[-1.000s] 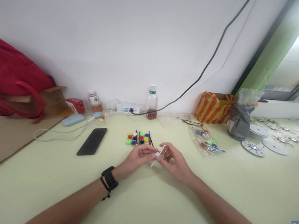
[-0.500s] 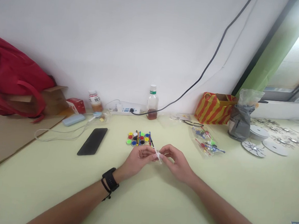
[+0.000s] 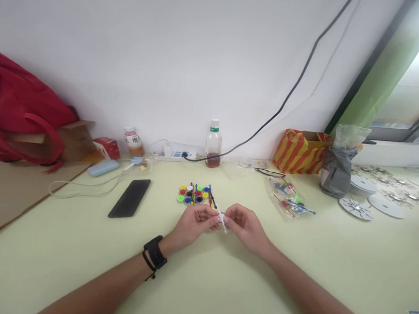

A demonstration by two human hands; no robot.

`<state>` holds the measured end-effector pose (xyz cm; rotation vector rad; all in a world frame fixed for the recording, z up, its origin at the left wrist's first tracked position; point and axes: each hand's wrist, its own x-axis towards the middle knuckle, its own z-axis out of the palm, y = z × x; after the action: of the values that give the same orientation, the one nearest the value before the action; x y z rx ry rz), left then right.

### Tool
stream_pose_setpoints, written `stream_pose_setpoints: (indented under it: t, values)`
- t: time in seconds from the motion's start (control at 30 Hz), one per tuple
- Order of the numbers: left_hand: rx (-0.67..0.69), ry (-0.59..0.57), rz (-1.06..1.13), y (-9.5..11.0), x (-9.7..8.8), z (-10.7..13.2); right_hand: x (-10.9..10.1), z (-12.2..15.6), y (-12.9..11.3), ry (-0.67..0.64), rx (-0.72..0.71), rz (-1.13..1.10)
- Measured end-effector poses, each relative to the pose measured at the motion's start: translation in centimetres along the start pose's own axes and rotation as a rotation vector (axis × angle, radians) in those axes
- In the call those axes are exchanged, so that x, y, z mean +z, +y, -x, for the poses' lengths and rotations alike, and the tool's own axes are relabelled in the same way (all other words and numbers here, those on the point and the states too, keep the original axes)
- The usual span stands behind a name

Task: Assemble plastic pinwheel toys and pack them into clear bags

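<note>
A small white arrow spinner [image 3: 221,218], a slim pointer on a round hub, is pinched between both hands just above the table. My left hand [image 3: 195,224] has thumb and fingers closed on the hub's left side, and a ring and a black wristwatch show on that arm. From the right, my right hand [image 3: 249,229] grips the same hub with thumb and forefinger. Part of the hub is hidden by the fingertips. Just beyond my left hand lie several coloured round hubs [image 3: 182,191] in rows, with coloured arrow pointers [image 3: 211,196] among them.
To the left lie a black phone [image 3: 129,199], a white cable and a blue case [image 3: 103,168]. Two bottles, a power strip [image 3: 176,152] and glasses stand or lie along the wall. On the right are bagged spinner parts [image 3: 293,204], a striped bag [image 3: 300,152] and white discs [image 3: 356,208].
The white pointer has turned slightly between my fingers, its lower tip now further down and right. My right hand's fingers have shifted a little; the arms stay in place.
</note>
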<state>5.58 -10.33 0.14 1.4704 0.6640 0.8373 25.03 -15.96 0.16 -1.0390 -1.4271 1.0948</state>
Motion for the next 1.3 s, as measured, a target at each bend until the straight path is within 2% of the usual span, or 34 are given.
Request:
stream_pose_setpoints:
  t: [0.2,0.47,0.73,0.97,1.3]
  values:
    - [0.009,0.034,-0.004,-0.07,0.05,-0.02,0.09,-0.32,-0.17,0.002,0.061,-0.123]
    - [0.031,0.020,0.001,-0.25,-0.08,-0.06,0.19,-0.09,-0.60,0.011,0.039,-0.073]
    - [-0.007,-0.042,0.079,-0.22,-0.03,0.22,-0.06,-0.08,-0.59,-0.043,0.038,-0.098]
    - [-0.028,-0.010,0.049,-0.22,-0.02,0.14,-0.11,-0.06,-0.18,-0.019,0.047,-0.081]
    - [-0.063,0.006,0.023,-0.48,-0.03,0.33,0.19,-0.03,-0.36,-0.059,0.057,-0.111]
